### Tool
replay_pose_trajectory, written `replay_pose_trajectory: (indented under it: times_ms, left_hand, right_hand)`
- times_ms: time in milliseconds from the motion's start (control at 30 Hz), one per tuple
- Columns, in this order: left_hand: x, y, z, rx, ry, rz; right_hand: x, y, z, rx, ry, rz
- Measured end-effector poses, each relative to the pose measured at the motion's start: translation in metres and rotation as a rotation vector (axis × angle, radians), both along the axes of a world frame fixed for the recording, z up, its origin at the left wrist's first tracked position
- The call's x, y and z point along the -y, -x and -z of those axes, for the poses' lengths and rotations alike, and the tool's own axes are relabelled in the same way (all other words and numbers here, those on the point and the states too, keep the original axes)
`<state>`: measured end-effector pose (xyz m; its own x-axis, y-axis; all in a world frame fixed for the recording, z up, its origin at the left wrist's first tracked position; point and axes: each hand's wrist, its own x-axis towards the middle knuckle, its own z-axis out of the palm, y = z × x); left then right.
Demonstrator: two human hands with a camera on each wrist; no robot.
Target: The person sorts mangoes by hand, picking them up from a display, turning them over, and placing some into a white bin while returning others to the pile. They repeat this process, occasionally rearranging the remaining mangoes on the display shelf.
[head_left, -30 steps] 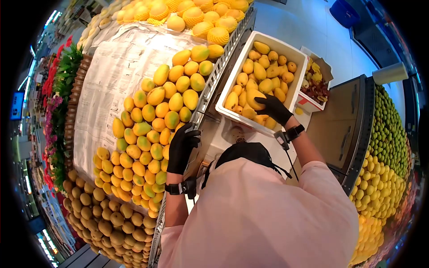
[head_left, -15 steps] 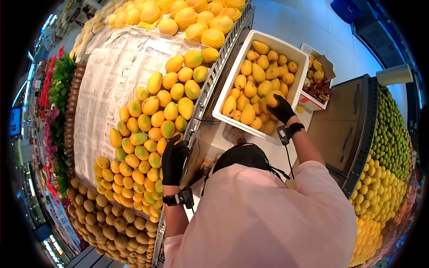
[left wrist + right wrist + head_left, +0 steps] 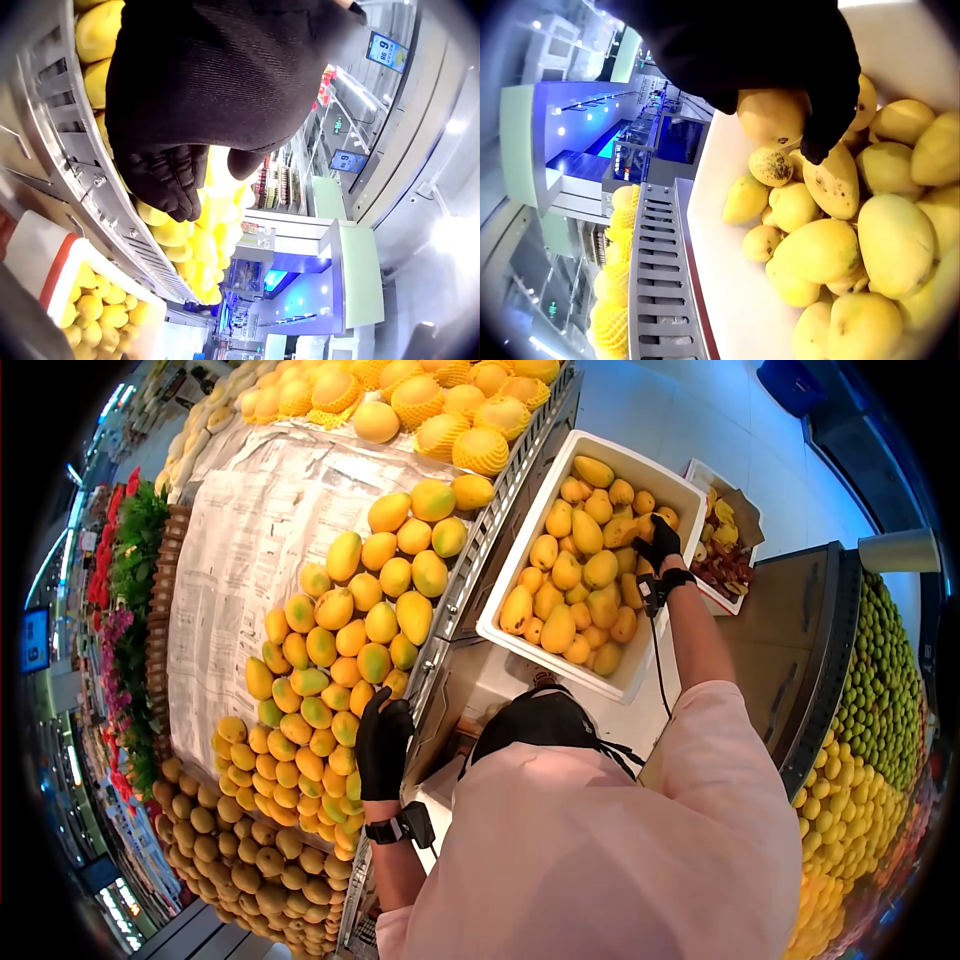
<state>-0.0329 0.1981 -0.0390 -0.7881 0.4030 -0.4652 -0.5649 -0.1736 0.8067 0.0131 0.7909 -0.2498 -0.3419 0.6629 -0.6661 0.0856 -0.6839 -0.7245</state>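
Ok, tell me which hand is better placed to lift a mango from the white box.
Right, I'd say: the right hand grips a mango in the white box, while the left hand is beside the mango pile.

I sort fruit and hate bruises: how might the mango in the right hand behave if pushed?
The mango is probably fairly stiff, given its full shape, but its rounded sides suggest it could roll. Its smooth-looking skin might slip a little.
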Motion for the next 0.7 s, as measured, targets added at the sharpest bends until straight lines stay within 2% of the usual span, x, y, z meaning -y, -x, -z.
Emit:
replay_pose_trajectory:
  times_ms: [100, 167, 233, 300, 367, 433, 533, 600, 700]
  left_hand:
    - [0.000, -0.005, 0.001, -0.193, 0.198, 0.098]
    - [-0.005, -0.008, -0.003, -0.081, 0.111, 0.000]
    - [-0.006, -0.010, -0.003, -0.019, 0.068, -0.060]
    - [-0.005, -0.011, -0.001, -0.005, 0.068, -0.082]
    - [-0.008, -0.010, -0.004, -0.036, 0.066, -0.056]
    - [-0.008, -0.009, -0.006, 0.000, 0.031, -0.079]
    - [-0.010, -0.009, -0.007, -0.010, 0.057, -0.082]
    - [-0.008, -0.008, -0.004, -0.010, 0.042, -0.076]
    - [-0.003, -0.009, 0.002, -0.008, 0.018, -0.071]
  right_hand:
    - [-0.027, 0.012, 0.008, 0.120, 0.024, -0.019]
    - [-0.039, 0.019, 0.024, 0.191, -0.026, -0.048]
    - [-0.048, 0.023, 0.037, 0.366, -0.176, -0.200]
    - [-0.047, 0.028, 0.032, 0.426, -0.164, -0.202]
    - [-0.043, 0.033, 0.024, 0.369, 0.011, -0.053]
    - [-0.052, 0.029, 0.048, 0.381, -0.130, -0.218]
    - [-0.062, 0.030, 0.078, 0.308, -0.145, -0.173]
    - [-0.061, 0.035, 0.065, 0.306, 0.048, -0.041]
    - [-0.061, 0.041, 0.069, 0.327, 0.029, -0.036]
